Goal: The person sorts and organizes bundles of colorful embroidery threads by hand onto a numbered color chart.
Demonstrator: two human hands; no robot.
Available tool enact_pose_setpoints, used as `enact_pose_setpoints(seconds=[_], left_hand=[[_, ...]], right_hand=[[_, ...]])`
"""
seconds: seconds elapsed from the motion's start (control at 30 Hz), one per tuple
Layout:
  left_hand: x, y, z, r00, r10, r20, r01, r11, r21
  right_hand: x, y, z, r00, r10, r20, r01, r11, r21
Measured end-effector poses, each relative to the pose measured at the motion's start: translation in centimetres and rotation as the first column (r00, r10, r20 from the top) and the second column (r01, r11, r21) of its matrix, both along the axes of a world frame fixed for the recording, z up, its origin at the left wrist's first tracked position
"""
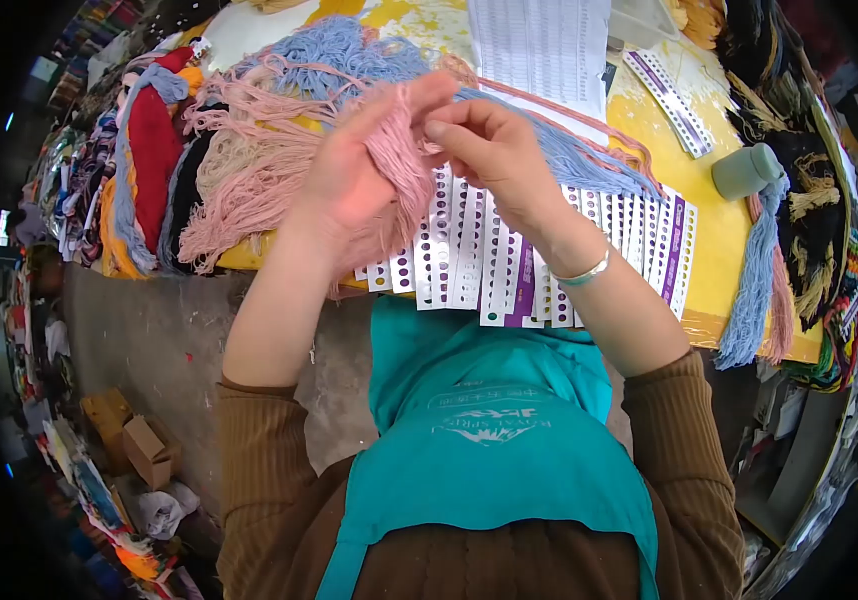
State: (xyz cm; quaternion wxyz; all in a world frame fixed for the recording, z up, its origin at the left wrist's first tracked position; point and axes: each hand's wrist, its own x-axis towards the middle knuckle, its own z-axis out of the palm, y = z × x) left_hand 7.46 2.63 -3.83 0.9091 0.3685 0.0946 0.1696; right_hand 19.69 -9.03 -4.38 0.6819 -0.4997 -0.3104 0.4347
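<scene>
A bundle of pink embroidery floss hangs over my left hand, which is raised above the table edge and grips it. Close beside it, my right hand is closed in a pinch at the bundle's upper right side, on pink strands partly hidden by the fingers. Below and behind both hands lie white punched thread cards with purple printing, overlapping in a row. To the left, a loose heap of pink floss spreads over the table, with blue floss behind it.
The yellow table carries a printed sheet, a separate punched card and a grey-green cylinder. Blue strands hang off its right edge. Red floss and other colours hang at the left. Cardboard boxes stand on the floor.
</scene>
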Motion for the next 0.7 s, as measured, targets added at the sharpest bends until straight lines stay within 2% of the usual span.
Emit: enact_pose_setpoints(seconds=[0.07, 0.13, 0.17, 0.23, 0.33, 0.37, 0.47, 0.57, 0.67, 0.7], left_hand=[[-0.2, -0.2, -0.9, 0.997, -0.075, -0.003, 0.074, 0.992, 0.103], [-0.5, -0.5, -0.8, 0.995, -0.102, -0.002, 0.102, 0.989, 0.106], [-0.7, -0.6, -0.8, 0.993, -0.117, -0.002, 0.116, 0.987, 0.107], [-1.0, -0.9, -0.4, 0.997, -0.077, 0.007, 0.076, 0.996, 0.049], [-1.2, -1.1, -0.2, 0.997, -0.076, 0.025, 0.076, 0.997, -0.025], [-1.3, -1.2, -0.2, 0.996, -0.084, 0.032, 0.086, 0.995, -0.046], [-1.0, -1.8, 0.1, 0.998, 0.026, -0.054, -0.026, 1.000, 0.007], [-1.4, -0.5, -0.9, 0.996, -0.042, -0.074, 0.048, 0.996, 0.081], [-0.7, -1.7, -0.1, 0.979, 0.162, -0.122, -0.138, 0.973, 0.186], [-0.7, -1.7, 0.0, 0.978, 0.166, -0.123, -0.142, 0.972, 0.185]], right_hand=[[-0.9, 0.1, 0.1, 0.997, -0.004, -0.073, 0.002, 0.999, -0.033], [-1.3, 0.1, -0.4, 0.991, -0.018, -0.132, 0.009, 0.998, -0.068], [-1.3, -0.2, -0.8, 0.980, -0.011, -0.197, 0.005, 1.000, -0.031], [-1.0, -0.8, -1.1, 0.947, 0.011, -0.322, 0.004, 0.999, 0.044], [-0.6, -1.5, -1.0, 0.920, 0.032, -0.391, 0.006, 0.995, 0.096], [-0.7, -1.7, -1.0, 0.932, 0.018, -0.362, 0.014, 0.996, 0.085], [-0.7, -1.9, -1.0, 0.965, -0.016, -0.261, 0.034, 0.997, 0.066], [-0.7, -1.9, -1.4, 0.987, -0.042, -0.152, 0.054, 0.996, 0.072], [-0.9, -1.8, -1.4, 0.994, -0.063, -0.094, 0.070, 0.995, 0.066], [-1.0, -1.8, -1.2, 0.994, -0.070, -0.085, 0.076, 0.995, 0.061]])
